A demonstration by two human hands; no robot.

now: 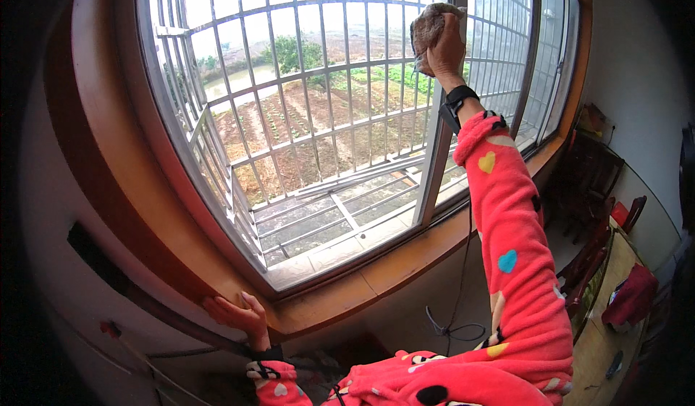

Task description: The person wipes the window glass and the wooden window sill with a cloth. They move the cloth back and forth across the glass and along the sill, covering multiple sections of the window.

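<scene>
My right hand (448, 50) holds a bunched brown and grey cloth (429, 30) high up, at the metal upright (436, 161) between two window panes. The raised arm wears a black wrist strap (459, 100) and a red fleece sleeve. Low on the left, my left hand (239, 311) rests against the wooden window frame (157, 232) near its bottom corner, with fingers apart and no object in it. Beyond the window, a cage of metal bars (326, 69) spans the view.
A wooden sill (353, 292) runs under the window. A dark looped cord (453, 327) hangs below it. At the right stand a wooden table (608, 346) with a dark red cloth (631, 297) and dark chairs (597, 172). A thin pole (136, 351) leans low on the left.
</scene>
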